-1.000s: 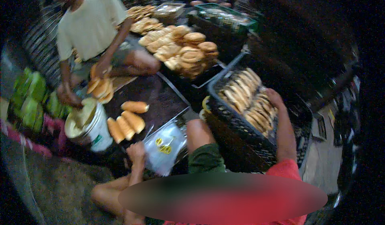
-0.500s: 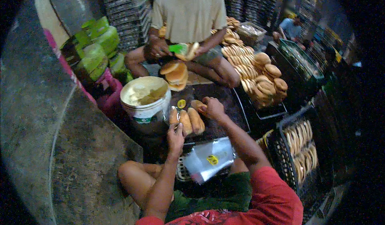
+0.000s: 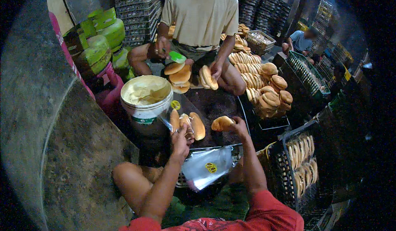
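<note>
Glossy plastic bags (image 3: 202, 174), smooth plastic bucket (image 3: 145, 110), cloth shirt (image 3: 201, 16)

Golden-brown bun (image 3: 222, 123), white bucket (image 3: 146, 110), red sleeve (image 3: 274, 214)

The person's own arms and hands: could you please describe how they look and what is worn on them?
The left hand and the right hand are both bare, with no gloves visible. The forearms are uncovered too. Short red sleeves belong to a red shirt with a dark and pale print on its front.
</note>
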The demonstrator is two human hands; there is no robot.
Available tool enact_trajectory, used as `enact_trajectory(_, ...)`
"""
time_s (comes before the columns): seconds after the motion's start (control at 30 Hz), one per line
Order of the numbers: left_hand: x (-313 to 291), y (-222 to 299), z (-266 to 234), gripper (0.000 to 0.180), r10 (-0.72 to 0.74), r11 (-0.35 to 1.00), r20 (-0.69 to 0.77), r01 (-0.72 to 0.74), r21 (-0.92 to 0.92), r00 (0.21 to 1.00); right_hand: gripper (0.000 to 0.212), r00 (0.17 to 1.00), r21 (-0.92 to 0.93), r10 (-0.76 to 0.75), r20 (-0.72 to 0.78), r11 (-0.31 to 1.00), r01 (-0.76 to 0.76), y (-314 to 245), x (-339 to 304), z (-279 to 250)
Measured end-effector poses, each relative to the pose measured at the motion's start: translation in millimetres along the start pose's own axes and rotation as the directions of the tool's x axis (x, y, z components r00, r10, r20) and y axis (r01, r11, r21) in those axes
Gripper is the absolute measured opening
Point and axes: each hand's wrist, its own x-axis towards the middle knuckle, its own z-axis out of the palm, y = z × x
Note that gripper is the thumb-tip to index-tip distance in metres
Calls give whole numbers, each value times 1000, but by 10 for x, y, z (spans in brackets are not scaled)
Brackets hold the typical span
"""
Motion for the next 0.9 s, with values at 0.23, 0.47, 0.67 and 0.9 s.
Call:
enact_trajectory(0.23,161,-348,-216,18,-28,994,-241,3,-107,970,59,978,-108,81,-190,989,-102,174,-287,282)
enact_trajectory(0.47,335,-869,-205,45,-130,981,-247,87,-176,960,42,977,472,-24,212,878,-81,-692,-1228,368)
enact_trajectory(0.67,57,-1027,101,51,-59,998,-72,57,-29,996,38,982,599,90,164,782,-172,-927,-1686,316)
enact_trajectory(0.9,-364,-853,162,53,8,787,221,-143,601,975,38,989,714,28,142,689,-122,-1125,-1805,425)
